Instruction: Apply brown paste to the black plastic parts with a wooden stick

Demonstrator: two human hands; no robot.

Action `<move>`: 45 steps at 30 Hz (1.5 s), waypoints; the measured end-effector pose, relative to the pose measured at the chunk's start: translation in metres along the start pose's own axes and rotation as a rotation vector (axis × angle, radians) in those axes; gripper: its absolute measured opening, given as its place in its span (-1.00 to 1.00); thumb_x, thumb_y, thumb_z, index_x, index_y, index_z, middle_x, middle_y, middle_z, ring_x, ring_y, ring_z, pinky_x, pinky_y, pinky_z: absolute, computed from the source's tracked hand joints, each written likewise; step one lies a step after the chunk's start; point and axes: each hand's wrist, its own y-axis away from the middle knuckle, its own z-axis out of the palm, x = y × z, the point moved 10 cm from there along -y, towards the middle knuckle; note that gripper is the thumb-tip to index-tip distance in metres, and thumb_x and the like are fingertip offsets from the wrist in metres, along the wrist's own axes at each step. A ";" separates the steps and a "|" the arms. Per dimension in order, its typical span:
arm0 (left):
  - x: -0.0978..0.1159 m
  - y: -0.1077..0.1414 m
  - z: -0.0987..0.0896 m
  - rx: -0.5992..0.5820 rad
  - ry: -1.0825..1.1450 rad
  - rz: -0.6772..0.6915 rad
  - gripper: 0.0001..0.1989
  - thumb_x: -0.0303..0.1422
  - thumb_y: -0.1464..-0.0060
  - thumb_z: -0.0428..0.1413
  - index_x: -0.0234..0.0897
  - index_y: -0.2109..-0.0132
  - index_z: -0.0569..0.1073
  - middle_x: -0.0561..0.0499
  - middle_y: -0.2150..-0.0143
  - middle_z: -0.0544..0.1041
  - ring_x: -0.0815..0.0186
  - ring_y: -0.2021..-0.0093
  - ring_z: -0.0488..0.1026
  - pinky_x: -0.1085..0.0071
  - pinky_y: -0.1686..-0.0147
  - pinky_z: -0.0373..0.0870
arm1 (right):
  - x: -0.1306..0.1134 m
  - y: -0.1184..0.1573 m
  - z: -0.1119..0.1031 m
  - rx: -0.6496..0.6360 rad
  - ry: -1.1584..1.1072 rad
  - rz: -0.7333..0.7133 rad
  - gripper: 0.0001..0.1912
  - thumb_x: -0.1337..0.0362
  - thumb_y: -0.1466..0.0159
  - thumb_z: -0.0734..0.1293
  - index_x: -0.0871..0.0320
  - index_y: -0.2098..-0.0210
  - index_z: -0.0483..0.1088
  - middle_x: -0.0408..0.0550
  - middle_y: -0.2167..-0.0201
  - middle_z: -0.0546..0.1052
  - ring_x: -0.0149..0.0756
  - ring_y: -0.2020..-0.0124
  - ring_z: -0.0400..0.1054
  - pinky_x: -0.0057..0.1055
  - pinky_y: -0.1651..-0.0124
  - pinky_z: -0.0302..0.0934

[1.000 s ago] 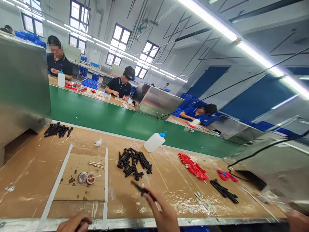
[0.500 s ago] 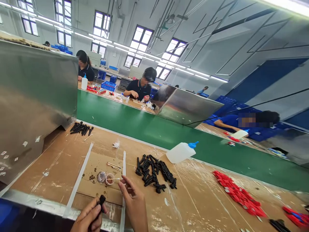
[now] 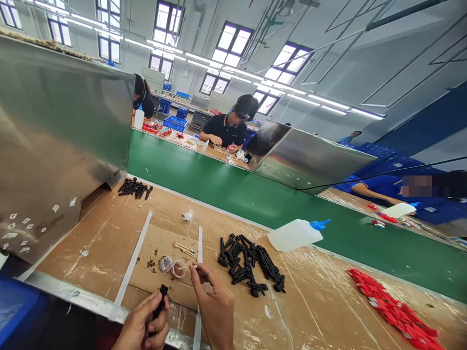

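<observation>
Right hand now on swab, beside black parts.

Left hand curled in a closed grip, right hand raised with fingertips pinched.

Brightly lit by ceiling tube lights and tall windows; wide-angle bending at edges, glare on taped bench.

Both hands, left and right, are bare: no gloves, rings or sleeves.
</observation>
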 end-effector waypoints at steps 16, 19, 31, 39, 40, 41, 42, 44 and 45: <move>-0.002 -0.001 -0.006 0.020 0.044 0.039 -0.54 0.02 0.08 0.30 -0.26 0.31 0.39 0.30 0.69 0.09 0.61 0.76 -0.20 0.62 0.76 -0.33 | 0.025 0.041 -0.014 0.155 -0.253 0.323 -0.66 0.03 -0.15 0.47 0.19 0.27 0.57 0.01 0.30 0.64 -0.26 0.32 0.55 -0.50 0.18 0.44; -0.001 0.000 -0.006 0.025 0.036 0.039 -0.55 0.01 0.07 0.30 -0.26 0.31 0.38 0.30 0.70 0.08 0.61 0.76 -0.20 0.62 0.77 -0.31 | 0.011 0.047 -0.011 0.168 -0.253 0.231 -0.74 0.08 -0.17 0.47 0.16 0.30 0.58 -0.03 0.34 0.64 -0.30 0.37 0.53 -0.52 0.21 0.42; -0.001 -0.001 -0.004 0.016 0.064 0.023 -0.53 0.02 0.15 0.34 -0.26 0.34 0.41 0.30 0.72 0.11 0.63 0.78 -0.17 0.64 0.79 -0.29 | -0.001 0.049 0.004 0.120 -0.197 0.176 -0.66 -0.03 -0.18 0.44 0.15 0.34 0.58 -0.03 0.39 0.63 -0.28 0.42 0.52 -0.47 0.28 0.43; -0.004 -0.004 -0.005 -0.018 0.081 0.016 -0.55 0.01 0.13 0.33 -0.26 0.34 0.43 0.29 0.72 0.10 0.63 0.79 -0.17 0.65 0.80 -0.30 | -0.009 0.048 0.002 0.143 -0.218 0.163 -0.73 0.04 -0.20 0.44 0.13 0.35 0.57 -0.08 0.41 0.62 -0.33 0.43 0.50 -0.53 0.26 0.37; -0.005 -0.004 -0.005 -0.023 0.081 0.015 -0.55 0.01 0.13 0.33 -0.26 0.34 0.43 0.28 0.72 0.11 0.63 0.79 -0.17 0.65 0.80 -0.30 | -0.011 0.047 0.001 0.147 -0.219 0.161 -0.75 0.05 -0.21 0.44 0.12 0.35 0.57 -0.10 0.41 0.62 -0.34 0.43 0.50 -0.54 0.25 0.35; -0.005 -0.004 -0.006 -0.028 0.081 0.015 -0.56 0.01 0.12 0.33 -0.26 0.33 0.43 0.28 0.72 0.11 0.63 0.79 -0.17 0.65 0.80 -0.29 | -0.012 0.046 0.001 0.152 -0.217 0.157 -0.76 0.06 -0.21 0.44 0.11 0.35 0.57 -0.11 0.41 0.62 -0.35 0.43 0.49 -0.55 0.26 0.34; -0.005 -0.005 -0.006 -0.034 0.078 0.014 -0.56 0.01 0.11 0.32 -0.26 0.33 0.43 0.28 0.71 0.11 0.63 0.79 -0.16 0.65 0.81 -0.29 | -0.014 0.045 -0.001 0.159 -0.211 0.151 -0.78 0.07 -0.21 0.44 0.10 0.35 0.58 -0.12 0.42 0.62 -0.36 0.44 0.49 -0.55 0.26 0.33; -0.006 -0.005 -0.007 -0.045 0.077 0.011 -0.56 0.02 0.11 0.32 -0.25 0.33 0.43 0.28 0.71 0.11 0.63 0.80 -0.16 0.64 0.81 -0.28 | -0.020 0.043 -0.004 0.180 -0.193 0.123 -0.81 0.09 -0.21 0.44 0.07 0.36 0.58 -0.16 0.44 0.61 -0.38 0.46 0.48 -0.56 0.28 0.32; -0.006 -0.005 -0.007 -0.051 0.075 0.010 -0.56 0.02 0.11 0.32 -0.25 0.33 0.43 0.28 0.72 0.11 0.63 0.80 -0.16 0.64 0.81 -0.28 | -0.023 0.042 -0.007 0.192 -0.184 0.102 -0.83 0.11 -0.21 0.45 0.06 0.36 0.58 -0.17 0.46 0.60 -0.39 0.47 0.47 -0.56 0.29 0.31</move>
